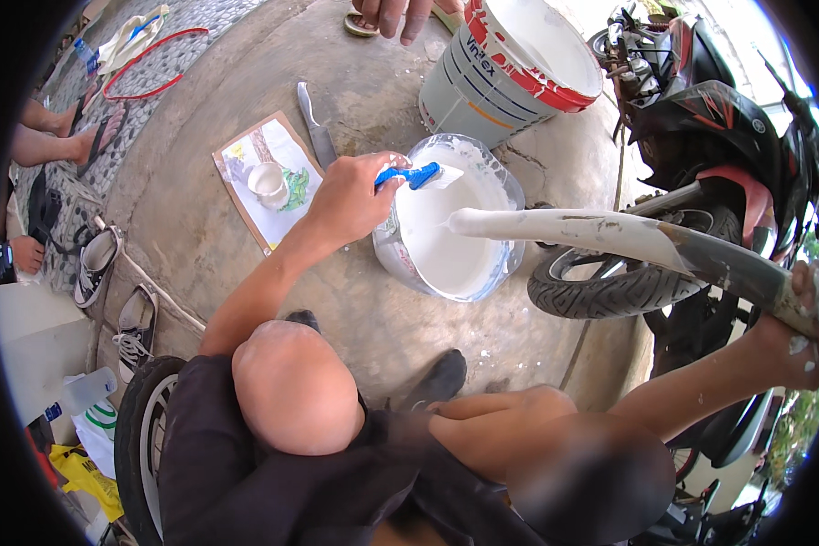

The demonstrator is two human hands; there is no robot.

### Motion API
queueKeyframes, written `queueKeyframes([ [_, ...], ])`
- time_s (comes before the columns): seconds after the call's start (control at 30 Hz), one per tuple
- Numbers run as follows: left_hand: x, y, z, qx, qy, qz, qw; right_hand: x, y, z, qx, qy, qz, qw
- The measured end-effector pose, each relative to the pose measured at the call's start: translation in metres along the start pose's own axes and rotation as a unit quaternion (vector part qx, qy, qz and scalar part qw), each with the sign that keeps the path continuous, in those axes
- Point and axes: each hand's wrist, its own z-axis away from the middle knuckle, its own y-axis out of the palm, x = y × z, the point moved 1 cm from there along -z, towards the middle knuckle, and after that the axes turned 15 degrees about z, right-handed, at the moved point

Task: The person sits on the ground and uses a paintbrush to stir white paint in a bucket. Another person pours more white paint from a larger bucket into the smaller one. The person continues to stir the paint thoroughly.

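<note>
My left hand (357, 196) is closed around the blue handle of a paintbrush (411, 175), whose white tip hangs over a round tub. The tub (393, 264) is translucent, paint-smeared, and holds white paint. Across its right side reaches a long thick pole (582, 227), coated white at the rounded tip and along much of its length, grey toward the other end. My right hand (803, 332), marked with white paint, grips that grey end at the far right; its fingers show only partly.
Left of the tub, a small white cup (268, 185) stands on a painted paper on a board (230, 187), beside a knife (313, 118). A large paint bucket (482, 77) stands behind. Another person's hand (396, 14) hangs above. A motorcycle (701, 191) is right; shoes (136, 318) lie left.
</note>
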Motion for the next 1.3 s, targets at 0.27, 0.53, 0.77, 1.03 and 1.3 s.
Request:
queueKeyframes([
  [0.27,-0.028,-0.012,0.001,-0.027,-0.098,0.192,0.976,-0.036,0.072,0.036,0.271,0.011,-0.132,0.953],
  [0.53,-0.01,-0.013,-0.01,0.004,-0.187,0.339,0.922,-0.027,0.035,0.019,0.024,0.033,-0.056,0.998],
  [0.77,0.015,0.001,-0.009,0.038,-0.193,0.295,0.935,-0.015,0.005,0.001,0.025,0.002,-0.048,0.999],
  [1.03,0.033,0.012,-0.01,0.082,-0.237,0.253,0.934,-0.008,0.028,0.01,-0.086,-0.014,0.05,0.995],
  [1.3,0.055,0.017,-0.011,0.087,-0.232,0.203,0.947,0.002,0.02,-0.001,-0.127,0.002,0.03,0.991],
])
